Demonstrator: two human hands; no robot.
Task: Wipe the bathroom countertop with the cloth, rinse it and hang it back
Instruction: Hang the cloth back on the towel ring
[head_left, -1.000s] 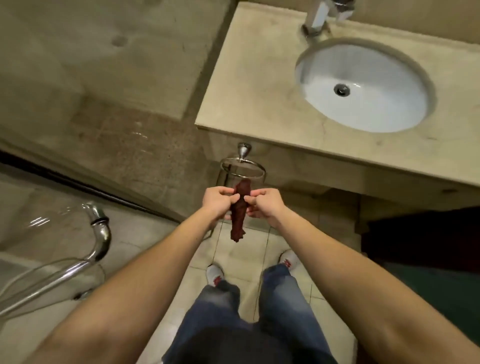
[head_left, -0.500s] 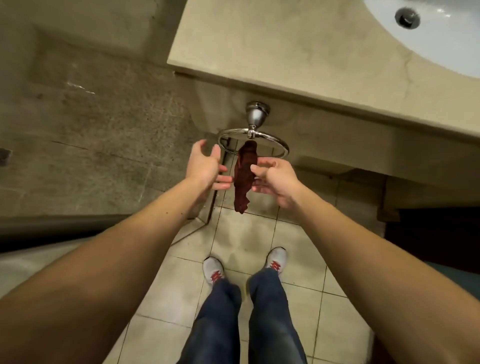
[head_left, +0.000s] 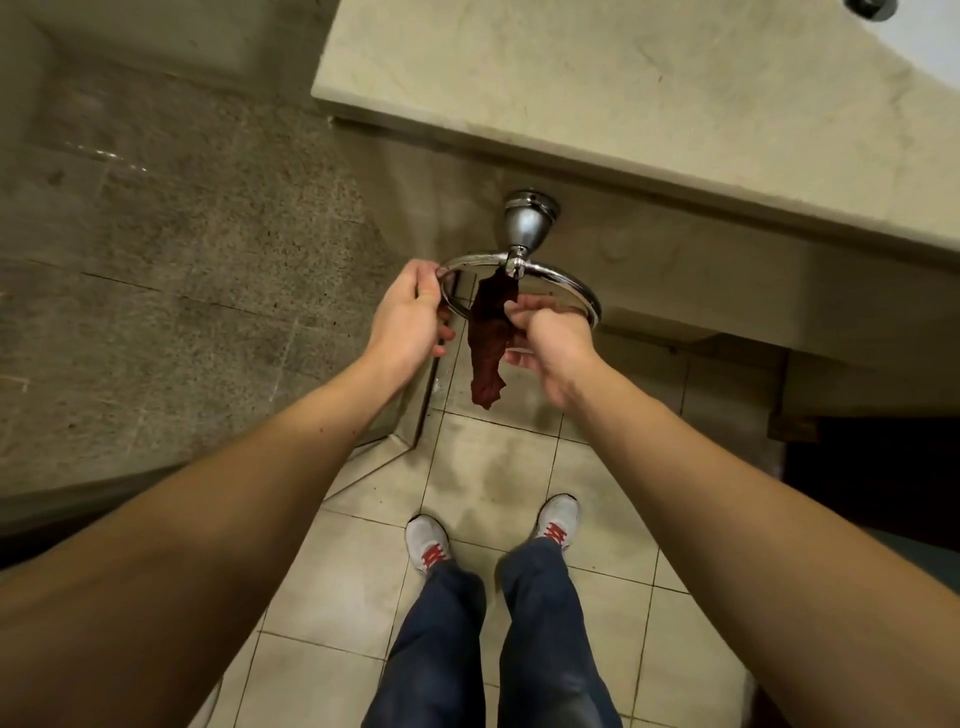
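A dark red cloth (head_left: 487, 343) hangs bunched from the chrome towel ring (head_left: 576, 291) fixed to the vanity's front, below the beige stone countertop (head_left: 597, 88). My left hand (head_left: 410, 317) grips the left side of the ring with thumb and fingers. My right hand (head_left: 550, 343) pinches the cloth at its right edge, just under the ring. The cloth's lower end dangles free over the floor tiles.
The white sink basin (head_left: 930, 36) shows at the top right corner. A speckled stone wall and a glass shower partition edge (head_left: 426, 395) stand at the left. My legs and grey shoes (head_left: 428, 543) are on the beige floor tiles below.
My left hand let go of the cloth, opened, then closed on the ring's left side. My right hand kept hold of the cloth at the ring. The view dropped toward the floor.
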